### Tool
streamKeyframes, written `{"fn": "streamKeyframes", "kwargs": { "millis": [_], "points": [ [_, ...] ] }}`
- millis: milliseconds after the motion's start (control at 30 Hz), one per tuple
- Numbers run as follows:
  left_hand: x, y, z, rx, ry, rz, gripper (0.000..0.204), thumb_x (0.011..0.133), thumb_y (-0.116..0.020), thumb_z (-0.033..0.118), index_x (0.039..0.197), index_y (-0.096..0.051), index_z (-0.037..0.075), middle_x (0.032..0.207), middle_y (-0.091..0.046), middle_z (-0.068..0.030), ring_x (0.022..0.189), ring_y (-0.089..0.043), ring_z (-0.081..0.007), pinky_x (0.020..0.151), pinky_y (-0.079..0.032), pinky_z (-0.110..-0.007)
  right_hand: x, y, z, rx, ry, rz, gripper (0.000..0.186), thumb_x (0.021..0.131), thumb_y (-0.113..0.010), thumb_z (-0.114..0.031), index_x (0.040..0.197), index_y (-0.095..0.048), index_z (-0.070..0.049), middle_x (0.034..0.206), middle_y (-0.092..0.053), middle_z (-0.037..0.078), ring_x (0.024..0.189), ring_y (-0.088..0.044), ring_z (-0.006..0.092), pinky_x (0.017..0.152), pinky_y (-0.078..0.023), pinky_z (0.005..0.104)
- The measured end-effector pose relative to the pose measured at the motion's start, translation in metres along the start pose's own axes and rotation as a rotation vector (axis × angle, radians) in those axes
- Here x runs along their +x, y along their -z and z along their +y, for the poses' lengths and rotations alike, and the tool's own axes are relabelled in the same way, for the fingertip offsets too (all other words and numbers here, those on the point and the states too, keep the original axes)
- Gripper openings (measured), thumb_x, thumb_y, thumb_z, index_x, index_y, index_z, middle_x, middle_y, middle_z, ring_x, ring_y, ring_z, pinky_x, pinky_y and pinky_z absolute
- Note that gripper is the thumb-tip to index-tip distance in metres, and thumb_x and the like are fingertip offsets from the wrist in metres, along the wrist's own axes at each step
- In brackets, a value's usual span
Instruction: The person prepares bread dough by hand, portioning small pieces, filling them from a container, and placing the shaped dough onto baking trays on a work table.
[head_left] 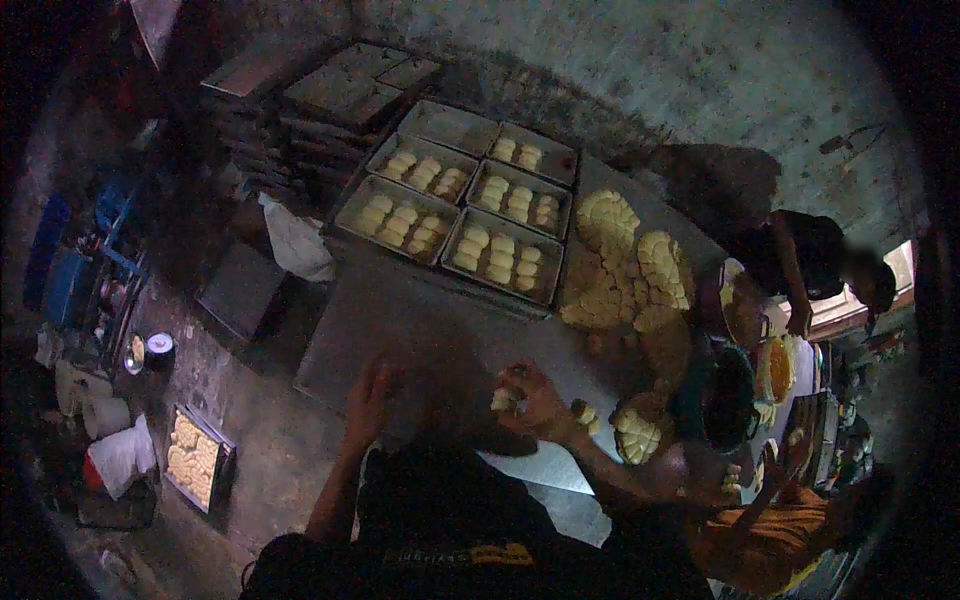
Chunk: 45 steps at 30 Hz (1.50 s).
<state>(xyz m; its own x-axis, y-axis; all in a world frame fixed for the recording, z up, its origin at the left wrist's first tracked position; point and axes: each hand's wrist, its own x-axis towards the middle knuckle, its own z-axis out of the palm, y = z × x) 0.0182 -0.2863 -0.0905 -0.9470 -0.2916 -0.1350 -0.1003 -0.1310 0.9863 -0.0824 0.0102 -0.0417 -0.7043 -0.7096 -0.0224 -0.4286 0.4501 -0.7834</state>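
Note:
My right hand (543,402) is curled round pale dough pieces (506,399) at the near side of the metal-topped table (385,310). My left hand (373,392) is over the table's near left part, fingers stretched out and nothing visible in them. Beyond my hands stand several rectangular baking tins (400,256), most with short rows of dough rolls (393,222). Right of the tins lies a broad spread of cut dough lumps (618,262). Close to my right forearm are a round scored dough mass (638,432) and a small dough lump (585,412).
Stacked dark trays (355,85) stand at the back left. A tray of baked buns (193,462) rests on the floor at left, near a white bag (127,455). A dark tub (728,400) is at right. Two other people are on the right, one in orange (780,530), one in dark clothes (805,250).

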Motion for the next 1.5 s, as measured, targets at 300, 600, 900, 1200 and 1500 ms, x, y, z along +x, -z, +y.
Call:
{"fn": "streamKeyframes", "kwargs": {
  "millis": [300,600,900,1200,1500],
  "points": [
    [-0.032,0.068,0.021,0.124,0.121,0.317,0.048,0.102,-0.043,0.035,0.139,-0.041,0.005,0.108,-0.065,-0.0128,0.094,-0.063,-0.0199,0.084,-0.050,-0.034,0.266,0.191,0.110,-0.457,0.252,0.416,0.050,0.066,-0.079,-0.012,0.112,-0.059,-0.008,0.121,-0.049,0.012,0.109,-0.053,0.0306,0.090,-0.048,0.0381],
    [-0.100,0.100,0.020,0.130,0.264,0.556,0.043,0.102,-0.042,0.035,0.134,-0.046,0.006,0.107,-0.065,-0.0133,0.090,-0.064,-0.0202,0.079,-0.050,-0.034,0.414,0.237,0.249,-0.593,-0.095,0.070,0.069,0.061,-0.084,-0.027,0.123,-0.057,-0.012,0.131,-0.048,0.018,0.122,-0.046,0.0383,0.104,-0.038,0.0504],
    [-0.073,0.080,0.019,0.156,0.204,0.449,0.042,0.102,-0.042,0.034,0.131,-0.049,0.005,0.106,-0.065,-0.0138,0.094,-0.064,-0.0210,0.081,-0.050,-0.035,0.325,0.255,0.157,-0.680,-0.089,0.421,0.038,0.081,-0.070,-0.024,0.115,-0.062,-0.008,0.117,-0.063,0.018,0.105,-0.061,0.0353,0.091,-0.047,0.0477],
    [-0.011,0.025,-0.013,0.106,0.140,0.122,0.039,0.101,-0.047,0.030,0.131,-0.049,0.004,0.109,-0.064,-0.0129,0.096,-0.064,-0.0218,0.082,-0.051,-0.035,0.013,0.177,0.127,-0.656,-0.397,0.103,0.024,0.088,-0.059,-0.018,0.109,-0.062,-0.006,0.105,-0.067,0.016,0.094,-0.065,0.0339,0.082,-0.051,0.0450],
    [0.026,-0.117,0.026,0.120,0.118,-0.413,0.038,0.099,-0.054,0.022,0.130,-0.049,0.002,0.115,-0.062,-0.0104,0.103,-0.061,-0.0194,0.087,-0.050,-0.032,-0.064,0.058,0.126,-0.024,-0.184,0.549,0.044,0.075,-0.068,0.006,0.115,-0.063,-0.010,0.106,-0.061,0.013,0.097,-0.063,0.0266,0.082,-0.055,0.0353]
  ]
}}
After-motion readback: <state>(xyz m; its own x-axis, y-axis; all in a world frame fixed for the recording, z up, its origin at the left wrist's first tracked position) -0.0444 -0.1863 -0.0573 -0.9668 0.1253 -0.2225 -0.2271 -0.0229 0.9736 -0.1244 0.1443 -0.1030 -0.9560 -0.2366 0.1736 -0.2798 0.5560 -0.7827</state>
